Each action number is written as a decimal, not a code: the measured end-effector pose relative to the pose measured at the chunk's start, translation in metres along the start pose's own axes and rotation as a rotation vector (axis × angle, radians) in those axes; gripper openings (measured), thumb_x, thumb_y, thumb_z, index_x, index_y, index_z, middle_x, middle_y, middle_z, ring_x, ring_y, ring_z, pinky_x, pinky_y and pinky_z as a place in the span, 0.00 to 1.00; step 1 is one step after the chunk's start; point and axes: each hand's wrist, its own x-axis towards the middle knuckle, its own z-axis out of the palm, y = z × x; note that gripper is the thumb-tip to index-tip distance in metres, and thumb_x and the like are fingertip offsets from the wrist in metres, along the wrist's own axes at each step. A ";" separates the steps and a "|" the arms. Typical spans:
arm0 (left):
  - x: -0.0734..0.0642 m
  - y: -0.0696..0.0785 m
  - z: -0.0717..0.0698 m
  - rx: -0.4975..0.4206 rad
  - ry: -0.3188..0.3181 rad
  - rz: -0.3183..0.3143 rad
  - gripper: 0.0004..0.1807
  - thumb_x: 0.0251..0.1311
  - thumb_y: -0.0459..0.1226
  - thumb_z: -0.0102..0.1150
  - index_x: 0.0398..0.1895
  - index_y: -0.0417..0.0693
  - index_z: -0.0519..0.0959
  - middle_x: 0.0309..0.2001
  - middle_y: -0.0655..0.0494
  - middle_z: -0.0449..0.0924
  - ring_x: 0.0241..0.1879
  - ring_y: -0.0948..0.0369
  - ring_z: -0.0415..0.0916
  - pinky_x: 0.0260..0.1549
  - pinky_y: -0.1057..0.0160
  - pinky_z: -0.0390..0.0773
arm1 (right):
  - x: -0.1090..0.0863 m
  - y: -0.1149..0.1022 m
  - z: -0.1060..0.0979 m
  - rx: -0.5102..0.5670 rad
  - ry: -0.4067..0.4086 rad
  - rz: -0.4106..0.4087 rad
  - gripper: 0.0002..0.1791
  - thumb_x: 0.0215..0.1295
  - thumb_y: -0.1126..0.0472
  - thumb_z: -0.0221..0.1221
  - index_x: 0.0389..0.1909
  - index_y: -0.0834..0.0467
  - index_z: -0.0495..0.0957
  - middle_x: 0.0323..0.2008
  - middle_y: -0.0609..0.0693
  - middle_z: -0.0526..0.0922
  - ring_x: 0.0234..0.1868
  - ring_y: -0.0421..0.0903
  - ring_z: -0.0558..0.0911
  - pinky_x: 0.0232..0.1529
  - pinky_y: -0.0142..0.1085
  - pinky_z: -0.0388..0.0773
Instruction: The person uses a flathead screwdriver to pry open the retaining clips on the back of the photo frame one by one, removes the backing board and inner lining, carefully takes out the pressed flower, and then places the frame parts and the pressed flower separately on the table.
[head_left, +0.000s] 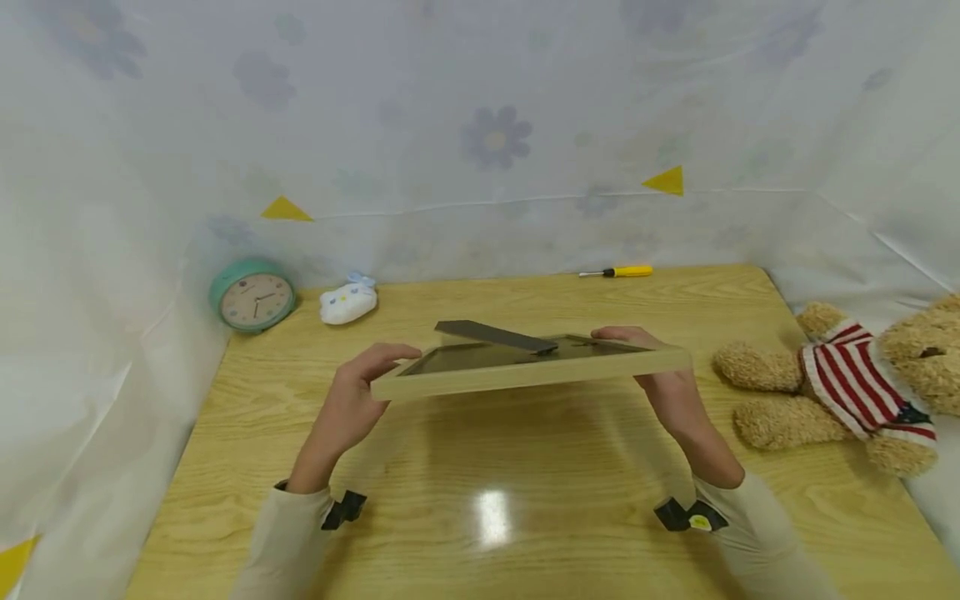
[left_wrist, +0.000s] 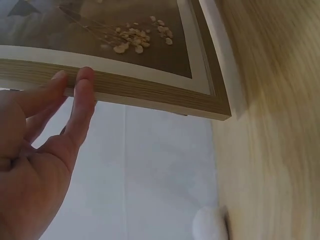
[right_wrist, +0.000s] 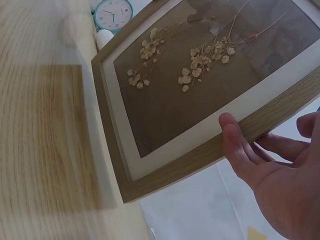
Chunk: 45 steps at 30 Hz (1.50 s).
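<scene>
A wooden picture frame (head_left: 532, 375) is held up above the table, its dark back with a raised stand leg (head_left: 495, 336) facing upward in the head view. Pale dried flowers (right_wrist: 202, 62) inside a white mat show on its front in both wrist views. My left hand (head_left: 360, 392) grips one short side, fingertips (left_wrist: 85, 82) curled against the wooden border. At the opposite side my right hand (head_left: 667, 383) holds the frame, its fingertips (right_wrist: 229, 125) on the front border and the thumb by the back edge.
On the wood-grain table (head_left: 480, 467) stand a teal clock (head_left: 255, 296) and a white plush head (head_left: 348, 302) at the back left. A yellow-handled screwdriver (head_left: 618, 272) lies along the back edge. To the right lies a teddy bear (head_left: 862, 379) in a striped top.
</scene>
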 end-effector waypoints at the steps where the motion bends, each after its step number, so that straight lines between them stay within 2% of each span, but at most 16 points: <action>1: -0.001 -0.001 0.000 -0.009 -0.007 -0.012 0.47 0.36 0.05 0.38 0.59 0.47 0.79 0.59 0.53 0.78 0.64 0.53 0.72 0.58 0.43 0.74 | 0.000 0.001 0.001 -0.016 0.022 0.005 0.22 0.81 0.64 0.41 0.57 0.80 0.73 0.56 0.60 0.81 0.59 0.50 0.79 0.54 0.34 0.78; 2: -0.002 -0.002 0.001 -0.019 -0.013 -0.023 0.47 0.36 0.05 0.39 0.60 0.46 0.79 0.59 0.53 0.78 0.64 0.53 0.72 0.58 0.44 0.74 | 0.000 0.002 0.002 -0.045 0.042 0.000 0.21 0.81 0.65 0.42 0.56 0.78 0.75 0.55 0.60 0.82 0.57 0.49 0.80 0.49 0.32 0.80; 5: -0.005 -0.004 0.002 -0.079 -0.028 -0.049 0.33 0.53 0.11 0.49 0.60 0.43 0.79 0.59 0.51 0.77 0.58 0.54 0.76 0.54 0.51 0.78 | -0.002 0.006 0.004 -0.150 0.080 -0.026 0.20 0.80 0.67 0.42 0.54 0.75 0.78 0.52 0.62 0.83 0.55 0.46 0.82 0.47 0.29 0.79; 7: -0.005 -0.005 0.002 -0.131 -0.028 -0.076 0.22 0.65 0.19 0.51 0.60 0.40 0.79 0.59 0.49 0.77 0.55 0.55 0.78 0.51 0.57 0.79 | -0.003 0.008 0.005 -0.217 0.095 -0.047 0.19 0.80 0.68 0.41 0.53 0.73 0.80 0.51 0.63 0.84 0.54 0.44 0.82 0.48 0.28 0.78; 9: -0.005 -0.004 0.003 -0.170 -0.016 -0.120 0.15 0.73 0.30 0.52 0.58 0.39 0.80 0.58 0.48 0.78 0.50 0.57 0.79 0.47 0.63 0.80 | -0.003 0.010 0.006 -0.214 0.094 -0.057 0.19 0.79 0.69 0.42 0.52 0.74 0.80 0.51 0.64 0.83 0.56 0.44 0.81 0.54 0.29 0.75; 10: -0.005 -0.004 0.003 -0.182 -0.010 -0.148 0.14 0.75 0.32 0.50 0.57 0.39 0.81 0.58 0.47 0.78 0.50 0.57 0.79 0.46 0.65 0.79 | -0.004 0.010 0.007 -0.188 0.090 -0.067 0.18 0.78 0.70 0.42 0.52 0.76 0.79 0.51 0.64 0.83 0.56 0.43 0.81 0.55 0.28 0.75; 12: -0.004 -0.004 0.004 -0.188 -0.002 -0.199 0.14 0.75 0.35 0.51 0.56 0.40 0.82 0.58 0.48 0.79 0.51 0.56 0.78 0.47 0.66 0.79 | -0.004 0.012 0.008 -0.159 0.091 -0.059 0.17 0.78 0.71 0.44 0.51 0.77 0.79 0.51 0.62 0.84 0.56 0.42 0.81 0.56 0.28 0.75; 15: -0.002 -0.006 0.008 -0.188 0.004 -0.277 0.15 0.74 0.38 0.54 0.55 0.40 0.82 0.58 0.48 0.79 0.53 0.54 0.79 0.48 0.64 0.80 | -0.006 0.015 0.011 -0.145 0.095 0.016 0.16 0.78 0.69 0.46 0.52 0.77 0.78 0.54 0.61 0.82 0.58 0.41 0.80 0.58 0.27 0.73; 20: -0.001 -0.013 0.013 -0.223 0.001 -0.410 0.19 0.71 0.43 0.58 0.58 0.40 0.81 0.62 0.46 0.75 0.55 0.51 0.80 0.52 0.49 0.79 | -0.010 0.025 0.014 -0.272 0.123 0.182 0.16 0.77 0.63 0.52 0.54 0.69 0.80 0.60 0.62 0.77 0.61 0.37 0.75 0.55 0.24 0.72; 23: -0.001 -0.020 0.017 -0.270 -0.014 -0.498 0.21 0.70 0.43 0.61 0.60 0.41 0.78 0.62 0.44 0.75 0.55 0.50 0.80 0.54 0.44 0.77 | -0.010 0.031 0.016 -0.297 0.134 0.300 0.17 0.76 0.61 0.54 0.56 0.68 0.79 0.64 0.60 0.73 0.57 0.33 0.77 0.52 0.23 0.74; 26: 0.000 -0.026 0.022 -0.292 -0.031 -0.550 0.24 0.68 0.41 0.62 0.64 0.41 0.75 0.61 0.42 0.76 0.55 0.50 0.80 0.55 0.47 0.77 | -0.010 0.035 0.018 -0.271 0.140 0.446 0.22 0.74 0.59 0.56 0.63 0.67 0.74 0.59 0.62 0.79 0.46 0.34 0.83 0.43 0.27 0.79; 30: 0.001 -0.031 0.029 -0.315 -0.039 -0.559 0.26 0.66 0.36 0.63 0.66 0.36 0.72 0.62 0.38 0.74 0.56 0.48 0.79 0.53 0.56 0.79 | -0.008 0.042 0.021 -0.230 0.156 0.583 0.28 0.72 0.60 0.57 0.69 0.64 0.66 0.43 0.65 0.86 0.33 0.42 0.87 0.33 0.35 0.81; 34: 0.002 -0.035 0.034 -0.352 -0.056 -0.574 0.29 0.64 0.33 0.64 0.67 0.34 0.70 0.63 0.37 0.72 0.57 0.48 0.78 0.49 0.63 0.79 | -0.007 0.050 0.022 -0.233 0.157 0.639 0.30 0.72 0.61 0.57 0.70 0.66 0.64 0.47 0.67 0.85 0.36 0.47 0.88 0.35 0.36 0.83; 38: 0.003 -0.038 0.039 -0.357 -0.057 -0.602 0.30 0.63 0.32 0.66 0.67 0.34 0.70 0.62 0.36 0.73 0.57 0.47 0.78 0.48 0.62 0.80 | -0.007 0.056 0.023 -0.290 0.148 0.651 0.30 0.71 0.61 0.59 0.69 0.69 0.65 0.53 0.71 0.81 0.43 0.53 0.87 0.37 0.37 0.83; 42: 0.005 -0.039 0.044 -0.270 -0.036 -0.628 0.30 0.61 0.33 0.68 0.65 0.33 0.72 0.60 0.35 0.74 0.56 0.46 0.79 0.48 0.57 0.81 | -0.007 0.062 0.027 -0.383 0.150 0.626 0.26 0.70 0.62 0.60 0.65 0.71 0.70 0.54 0.70 0.80 0.45 0.57 0.87 0.38 0.36 0.83; 45: 0.008 -0.041 0.050 -0.168 -0.011 -0.645 0.30 0.59 0.35 0.70 0.63 0.32 0.73 0.57 0.36 0.76 0.54 0.46 0.80 0.48 0.54 0.81 | -0.007 0.066 0.030 -0.491 0.153 0.585 0.23 0.68 0.64 0.61 0.60 0.71 0.74 0.53 0.68 0.81 0.42 0.55 0.86 0.34 0.34 0.81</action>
